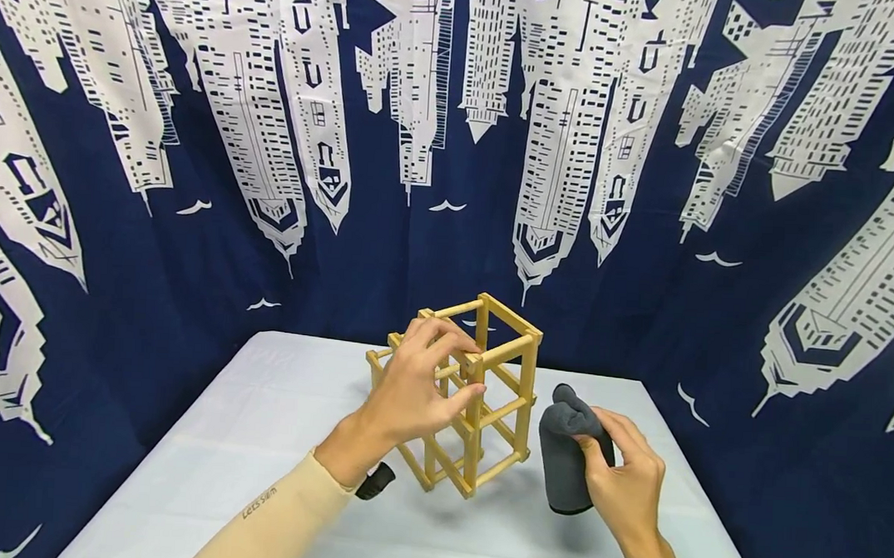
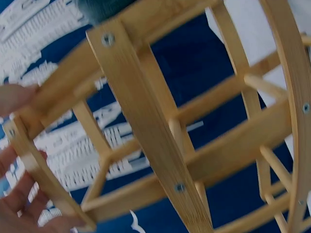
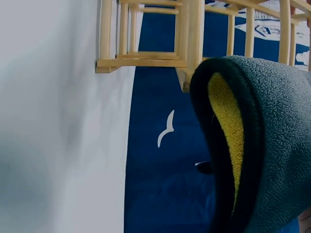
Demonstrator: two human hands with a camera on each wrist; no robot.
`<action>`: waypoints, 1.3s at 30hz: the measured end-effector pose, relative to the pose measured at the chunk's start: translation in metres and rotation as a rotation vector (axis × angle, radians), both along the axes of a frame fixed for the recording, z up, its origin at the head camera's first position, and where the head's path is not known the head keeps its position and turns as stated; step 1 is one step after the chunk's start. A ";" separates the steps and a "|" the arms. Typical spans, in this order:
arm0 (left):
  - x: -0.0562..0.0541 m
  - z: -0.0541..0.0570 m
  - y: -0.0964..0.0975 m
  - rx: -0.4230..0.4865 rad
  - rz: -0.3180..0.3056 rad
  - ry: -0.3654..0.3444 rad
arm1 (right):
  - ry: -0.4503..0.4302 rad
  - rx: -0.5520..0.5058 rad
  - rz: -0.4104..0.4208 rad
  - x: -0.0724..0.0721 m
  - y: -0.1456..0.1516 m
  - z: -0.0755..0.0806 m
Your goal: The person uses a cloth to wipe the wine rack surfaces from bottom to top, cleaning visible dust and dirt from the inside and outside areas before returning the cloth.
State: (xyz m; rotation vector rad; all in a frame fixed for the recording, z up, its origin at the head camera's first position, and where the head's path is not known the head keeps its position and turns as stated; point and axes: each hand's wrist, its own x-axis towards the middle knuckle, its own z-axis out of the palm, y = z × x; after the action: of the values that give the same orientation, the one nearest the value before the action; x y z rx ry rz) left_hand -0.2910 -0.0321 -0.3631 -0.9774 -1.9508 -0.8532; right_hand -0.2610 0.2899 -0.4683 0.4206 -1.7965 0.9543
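My left hand (image 1: 416,386) grips the upper part of a light wooden rack (image 1: 473,447), a wine-rack-like frame of flat slats and round dowels. Seen from the left wrist, fingers (image 2: 22,194) curl round the end of a short slat, with the thumb on its other side. To the right of the rack, my right hand (image 1: 629,478) pinches a folded grey cleaning cloth (image 1: 567,476) between thumb and fingers. The cloth hangs down over the table. Its dark edging and yellow inner face (image 3: 227,116) show in the right wrist view.
A white-covered table (image 1: 260,437) lies under the rack. Behind and around it hangs a dark blue curtain (image 1: 388,260) printed with white upside-down buildings and birds.
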 end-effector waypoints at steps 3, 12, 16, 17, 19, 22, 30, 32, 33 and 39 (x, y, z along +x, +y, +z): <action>-0.008 0.002 -0.016 -0.029 -0.046 -0.045 | 0.065 0.032 0.026 0.000 -0.006 0.002; -0.029 0.002 -0.053 -0.066 -0.161 -0.119 | 0.267 0.158 0.136 -0.001 -0.039 0.006; -0.036 0.002 -0.068 -0.059 -0.204 -0.140 | 0.357 0.248 0.170 0.001 -0.061 0.014; -0.038 0.002 -0.071 -0.059 -0.217 -0.148 | 0.373 0.274 0.176 0.002 -0.066 0.015; -0.042 0.003 -0.078 -0.056 -0.236 -0.155 | 0.403 0.336 0.180 0.003 -0.077 0.018; -0.045 0.005 -0.088 -0.058 -0.252 -0.167 | 0.441 0.445 0.193 0.005 -0.092 0.019; -0.043 0.006 -0.099 -0.093 -0.241 -0.211 | 0.446 0.692 0.204 0.008 -0.140 0.000; -0.041 0.006 -0.100 -0.093 -0.234 -0.218 | 0.400 0.728 0.187 0.008 -0.149 -0.006; -0.041 0.006 -0.101 -0.093 -0.233 -0.216 | 0.375 0.744 0.181 0.007 -0.153 -0.009; -0.042 0.010 -0.103 -0.107 -0.244 -0.189 | 0.309 0.804 0.191 0.003 -0.160 -0.022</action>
State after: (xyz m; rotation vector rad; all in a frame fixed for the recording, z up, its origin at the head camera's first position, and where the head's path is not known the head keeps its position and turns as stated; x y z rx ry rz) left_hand -0.3332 -0.1352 -0.3531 -1.2563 -2.0818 -1.0173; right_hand -0.2577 0.1301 -0.4900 1.1862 -1.8069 0.2183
